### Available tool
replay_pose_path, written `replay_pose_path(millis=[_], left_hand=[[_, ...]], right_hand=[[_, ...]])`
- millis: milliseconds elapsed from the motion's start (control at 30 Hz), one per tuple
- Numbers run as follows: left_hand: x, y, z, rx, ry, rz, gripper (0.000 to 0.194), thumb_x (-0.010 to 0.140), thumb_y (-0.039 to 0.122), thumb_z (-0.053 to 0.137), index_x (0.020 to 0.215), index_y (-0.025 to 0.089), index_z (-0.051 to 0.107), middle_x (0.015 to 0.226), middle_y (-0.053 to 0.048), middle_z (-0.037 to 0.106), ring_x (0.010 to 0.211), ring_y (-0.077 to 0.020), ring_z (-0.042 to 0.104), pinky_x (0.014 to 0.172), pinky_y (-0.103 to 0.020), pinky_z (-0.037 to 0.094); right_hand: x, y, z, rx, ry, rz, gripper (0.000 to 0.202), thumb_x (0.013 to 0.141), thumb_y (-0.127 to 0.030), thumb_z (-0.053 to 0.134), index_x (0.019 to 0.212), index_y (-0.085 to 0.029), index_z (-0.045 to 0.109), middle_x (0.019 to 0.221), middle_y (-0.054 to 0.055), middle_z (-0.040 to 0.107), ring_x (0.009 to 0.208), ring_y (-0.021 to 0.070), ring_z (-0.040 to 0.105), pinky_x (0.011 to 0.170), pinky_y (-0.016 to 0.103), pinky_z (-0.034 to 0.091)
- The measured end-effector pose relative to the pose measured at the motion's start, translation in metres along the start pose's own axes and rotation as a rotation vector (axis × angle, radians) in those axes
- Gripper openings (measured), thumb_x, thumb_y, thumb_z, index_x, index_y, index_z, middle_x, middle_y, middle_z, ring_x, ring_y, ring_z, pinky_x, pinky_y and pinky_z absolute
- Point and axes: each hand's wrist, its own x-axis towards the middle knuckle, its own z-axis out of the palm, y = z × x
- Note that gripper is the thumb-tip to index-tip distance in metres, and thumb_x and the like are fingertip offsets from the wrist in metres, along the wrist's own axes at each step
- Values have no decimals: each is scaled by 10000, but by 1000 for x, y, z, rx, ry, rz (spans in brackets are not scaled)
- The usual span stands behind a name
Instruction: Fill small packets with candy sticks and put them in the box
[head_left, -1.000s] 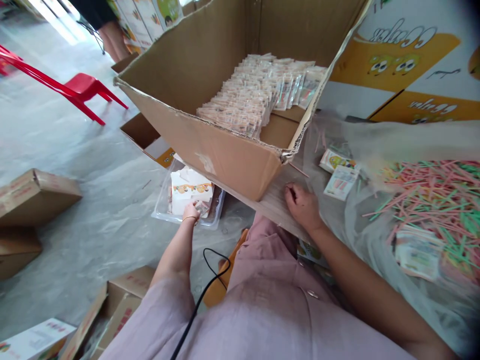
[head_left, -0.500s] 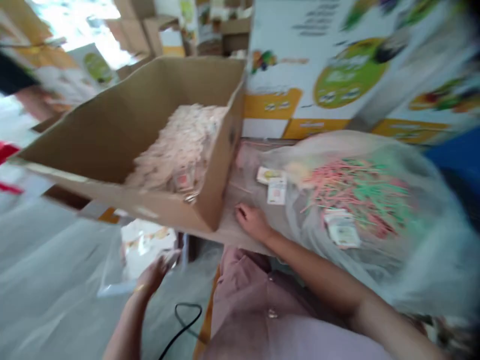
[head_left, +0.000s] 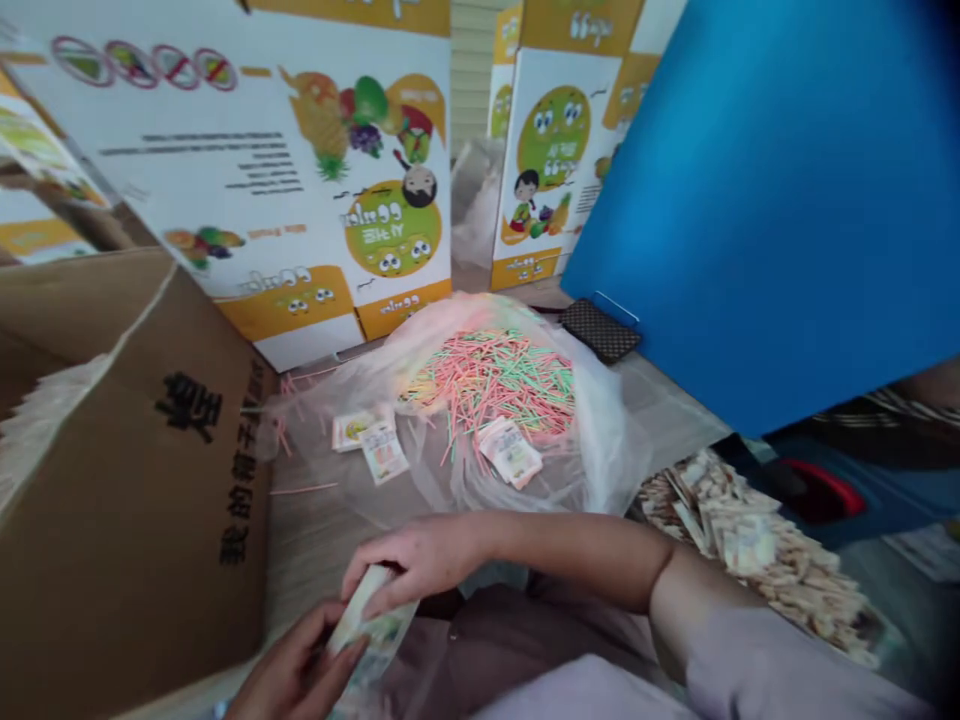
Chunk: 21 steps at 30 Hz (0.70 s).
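Note:
In front of my lap, both hands are on a whitish, printed stack of thin plastic packets (head_left: 388,632). My left hand (head_left: 304,660) grips its lower left side, thumb across the front. Around the top edge curl the fingers of my right hand (head_left: 424,562), with the thumb laid on the face. Beyond them on the table, thin pink, green and yellow candy sticks (head_left: 499,380) lie heaped in a clear plastic bag (head_left: 607,440). Small printed cards (head_left: 384,452) lie at the heap's left, and another small pile of cards (head_left: 511,455) rests on its front edge.
A tall cardboard box (head_left: 150,480) stands at the left, with pale packets inside. Printed white-and-yellow cartons (head_left: 262,180) line the back. A blue panel (head_left: 787,220) leans at the right beside a dark checked wallet (head_left: 600,330). Many pale packets (head_left: 750,540) lie lower right.
My view has swung to the right. My left hand has come up from the clear container of packets on the floor, and my right hand has left the tabletop; both now hold the stack.

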Motion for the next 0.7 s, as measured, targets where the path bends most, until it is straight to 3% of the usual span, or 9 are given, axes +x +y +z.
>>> replay_pose_path(millis=[100,200,267,367,467,533,567,633,700], left_hand=[[59,52,12,-66,-76,4,411,899,639,543,1079,322,731,827,-27,740,730,-236,680,690,-330,574],[110,93,20,-85,-45,157,426,929,618,519,1101,281,714,937,-46,755,834,-241,699,759,-331,571],[142,113,20,-31,81,300,427,951,580,505,1170,263,691,1105,-83,752,1043,-271,696,935,-378,553],[191,131,12,95,310,431,494,990,544,454,1351,240,600,1363,-124,671,1307,-302,593,1134,-462,441],[242,135,1,154,442,512,549,1029,513,363,1447,190,512,1462,-162,602,1382,-300,542,1166,-500,415],[274,128,-4,265,412,542,555,1030,503,357,1451,181,520,1483,-168,590,1466,-305,453,1202,-515,368],[289,122,-5,341,387,506,574,1020,502,382,1476,175,501,1511,-172,567,1518,-323,375,1220,-542,331],[315,106,-9,500,406,301,606,991,495,445,1477,138,508,1561,-222,498,1551,-400,285,1221,-647,252],[334,86,-13,597,437,115,611,977,473,478,1481,128,507,1606,-242,427,1558,-442,238,1210,-688,220]], right_hand=[[-48,19,-31,-60,142,51,340,949,-362,684,1238,-195,618,1096,18,668,1000,152,626,870,216,454],[-94,37,-61,-29,277,116,354,939,-330,681,1266,-208,620,1001,-5,661,880,140,607,786,222,448],[-118,42,-83,13,445,122,302,925,-273,665,1217,-201,640,965,-12,655,816,130,583,737,221,439],[-132,37,-119,94,827,17,247,926,-285,629,1158,-202,640,1015,5,660,837,138,589,717,226,451],[-119,32,-165,170,1112,-160,283,922,-371,646,1163,-225,617,1076,23,663,892,159,614,736,244,490],[-99,40,-198,273,1277,-237,281,928,-407,639,1150,-240,600,1025,15,670,878,163,622,748,259,513],[-87,48,-214,316,1335,-240,276,927,-416,642,1136,-243,597,986,7,668,852,160,624,747,263,520],[-65,71,-242,367,1434,-190,242,925,-380,649,1115,-238,598,940,-2,656,831,151,627,766,264,528],[-50,100,-263,395,1534,-49,189,927,-305,640,1089,-220,592,916,0,644,812,148,629,771,266,531]])
